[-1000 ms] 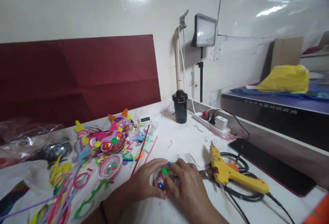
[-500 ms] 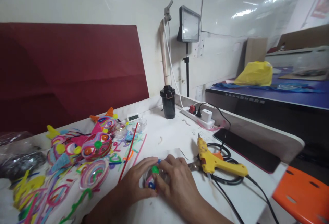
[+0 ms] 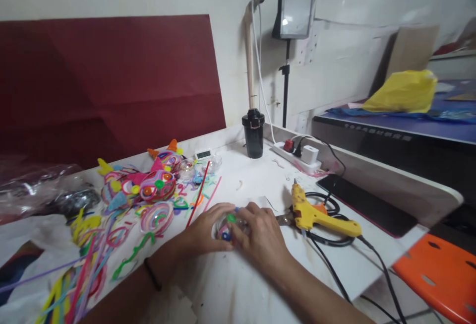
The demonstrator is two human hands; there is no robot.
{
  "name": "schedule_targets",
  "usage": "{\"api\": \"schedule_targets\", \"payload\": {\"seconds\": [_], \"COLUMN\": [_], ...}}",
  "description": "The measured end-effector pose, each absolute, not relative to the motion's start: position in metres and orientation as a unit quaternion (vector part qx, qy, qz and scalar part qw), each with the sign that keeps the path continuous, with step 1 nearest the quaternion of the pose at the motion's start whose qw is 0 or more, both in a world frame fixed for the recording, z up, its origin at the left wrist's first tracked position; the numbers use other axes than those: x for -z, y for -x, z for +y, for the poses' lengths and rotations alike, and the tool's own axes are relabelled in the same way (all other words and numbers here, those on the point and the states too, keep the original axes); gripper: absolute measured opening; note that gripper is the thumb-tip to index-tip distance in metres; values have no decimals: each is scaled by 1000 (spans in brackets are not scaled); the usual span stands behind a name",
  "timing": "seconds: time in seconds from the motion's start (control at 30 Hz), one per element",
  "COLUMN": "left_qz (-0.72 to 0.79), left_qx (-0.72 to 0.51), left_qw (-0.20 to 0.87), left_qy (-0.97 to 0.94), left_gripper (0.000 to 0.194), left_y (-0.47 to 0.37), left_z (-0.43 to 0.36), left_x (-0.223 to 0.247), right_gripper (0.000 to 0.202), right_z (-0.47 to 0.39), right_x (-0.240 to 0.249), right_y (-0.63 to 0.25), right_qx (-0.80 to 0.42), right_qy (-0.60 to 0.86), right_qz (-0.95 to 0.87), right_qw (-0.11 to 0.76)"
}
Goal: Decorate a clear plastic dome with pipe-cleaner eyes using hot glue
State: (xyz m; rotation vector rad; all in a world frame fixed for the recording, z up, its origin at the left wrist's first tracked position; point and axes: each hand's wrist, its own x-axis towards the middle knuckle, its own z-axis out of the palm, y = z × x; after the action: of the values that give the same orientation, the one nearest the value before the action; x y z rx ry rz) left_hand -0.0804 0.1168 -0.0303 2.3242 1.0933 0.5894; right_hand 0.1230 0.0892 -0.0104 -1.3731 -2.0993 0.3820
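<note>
Between my two hands, low in the middle of the view, is a small clear round piece [image 3: 225, 233] with green, blue and pink bits on it. My left hand [image 3: 208, 229] curves round its left side, thumb below and fingers above. From the right, my right hand [image 3: 256, 227] grips it, the thumb against its face and the fingers over its top. Fingers hide much of the piece. Just right of my right hand lies a yellow glue gun [image 3: 316, 217] on its coiled black cable.
Colourful decorated pieces [image 3: 159, 185] and fuzzy strips [image 3: 89, 269] cover the left side. Behind stand a black cup [image 3: 254, 135] and a power strip [image 3: 293, 158]. A dark phone-like slab [image 3: 364, 205] lies right, an orange stool [image 3: 439, 274] beyond the table edge.
The camera view has shifted, so more of the left side and both forearms show. Both hands keep their hold on the round piece, with little change in the fingers.
</note>
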Motion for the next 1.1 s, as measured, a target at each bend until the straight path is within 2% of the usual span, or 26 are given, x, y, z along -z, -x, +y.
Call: {"api": "schedule_targets", "payload": {"seconds": [0.23,0.6,1.1], "left_qz": [457,473,459], "left_qx": [-167,-193,-206], "left_qw": [241,242,264], "left_qy": [-840,-825,-823], "left_gripper": [107,93,94], "left_y": [77,74,71], "left_z": [107,96,104], "left_x": [14,13,15], "right_gripper": [15,18,19], "right_z": [91,90,91], "right_x": [13,14,19], "right_y": [-124,-126,-127], "right_qx": [-136,-124,-112], "right_qy": [510,511,497], "right_qz": [-794,-797,-798], "right_qw": [302,297,322]}}
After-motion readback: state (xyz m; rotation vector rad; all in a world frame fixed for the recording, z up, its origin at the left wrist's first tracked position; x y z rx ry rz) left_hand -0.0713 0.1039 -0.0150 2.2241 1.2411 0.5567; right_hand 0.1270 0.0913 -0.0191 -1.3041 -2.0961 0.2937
